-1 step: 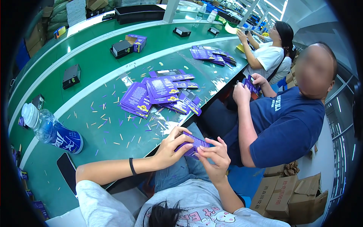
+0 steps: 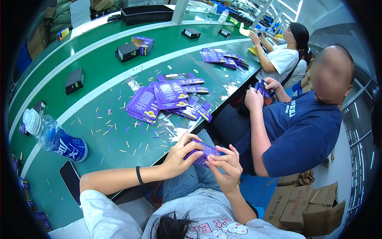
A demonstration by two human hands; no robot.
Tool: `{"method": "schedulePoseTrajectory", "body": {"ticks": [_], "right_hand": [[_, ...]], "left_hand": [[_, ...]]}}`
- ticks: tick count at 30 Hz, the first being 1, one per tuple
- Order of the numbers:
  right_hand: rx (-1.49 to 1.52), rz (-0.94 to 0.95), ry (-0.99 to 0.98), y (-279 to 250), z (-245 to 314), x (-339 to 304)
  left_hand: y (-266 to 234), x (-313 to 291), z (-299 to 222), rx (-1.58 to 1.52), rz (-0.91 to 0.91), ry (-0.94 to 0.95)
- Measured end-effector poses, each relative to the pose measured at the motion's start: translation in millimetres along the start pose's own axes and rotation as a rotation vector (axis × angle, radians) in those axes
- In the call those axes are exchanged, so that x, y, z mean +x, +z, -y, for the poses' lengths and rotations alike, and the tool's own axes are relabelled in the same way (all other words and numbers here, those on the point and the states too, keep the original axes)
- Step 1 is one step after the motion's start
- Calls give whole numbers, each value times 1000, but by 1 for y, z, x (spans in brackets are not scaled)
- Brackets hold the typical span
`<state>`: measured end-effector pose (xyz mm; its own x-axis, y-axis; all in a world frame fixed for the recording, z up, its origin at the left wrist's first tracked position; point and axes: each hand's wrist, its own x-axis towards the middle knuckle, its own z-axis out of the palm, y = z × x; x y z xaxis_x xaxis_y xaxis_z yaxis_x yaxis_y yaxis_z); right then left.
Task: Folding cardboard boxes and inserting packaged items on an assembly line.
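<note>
Purple carton [image 2: 209,150] is between both hands, above the person's lap and just off the near edge of the table [image 2: 129,160]. Fingers of the left hand [image 2: 181,156] are clamped on its left end; those of the right hand [image 2: 227,166] pinch its right end, though the exact thumb contact is hard to make out. Flattened purple boxes [image 2: 171,93] lie piled ahead, well apart from a bottle [image 2: 65,143].
</note>
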<state>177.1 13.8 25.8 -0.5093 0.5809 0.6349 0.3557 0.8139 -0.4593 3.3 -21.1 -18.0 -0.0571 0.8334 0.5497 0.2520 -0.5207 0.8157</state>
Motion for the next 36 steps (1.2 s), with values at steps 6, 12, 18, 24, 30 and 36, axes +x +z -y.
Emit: {"method": "schedulePoseTrajectory", "body": {"ticks": [6,12,18,24,30,36], "right_hand": [[90,15,40,0,-8,-1],[463,33,322,4,-1,1],[369,184,289,4,-10,-7],[437,149,319,6,-12,-14],[344,71,264,9,-7,-14],[386,-25,165,18,-14,-22]], "left_hand": [[0,2,4,33,0,25],[1,3,5,84,-16,152],[1,3,7,84,36,137],[1,4,5,43,106,118],[0,4,5,-11,101,62],[-1,5,6,-17,114,51]]}}
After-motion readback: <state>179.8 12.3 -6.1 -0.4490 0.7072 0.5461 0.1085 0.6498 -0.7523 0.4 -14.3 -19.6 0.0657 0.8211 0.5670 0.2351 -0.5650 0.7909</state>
